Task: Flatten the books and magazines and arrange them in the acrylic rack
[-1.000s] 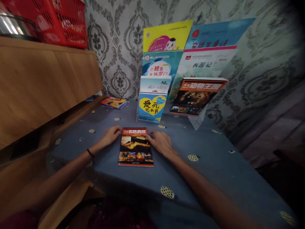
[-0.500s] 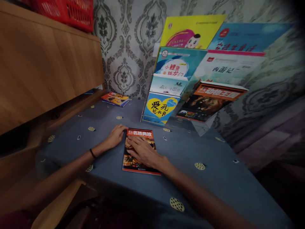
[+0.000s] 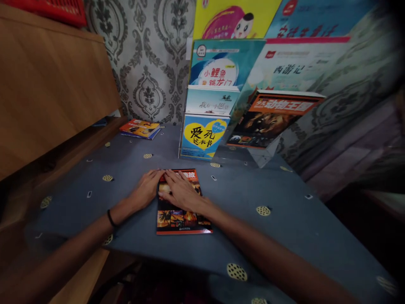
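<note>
A closed book with a black and orange cover and several small photos lies flat on the cloth-covered table. My right hand rests palm down on its upper half, fingers stretched out and hiding part of the title. Against the book's upper left edge is my left hand, a dark band around its wrist. Its fingers are extended, with the tips at the top left corner, meeting the right fingertips. Whether the left thumb touches the book I cannot tell.
Behind the book stands a clear display rack holding several upright books, among them a lion-covered book and a blue and yellow book. More books lie at the back left. A wooden cabinet borders the left side.
My right hand has slid up the cover toward its top left corner, closer to my left hand. The view has shifted, so the rack appears nearer and higher.
</note>
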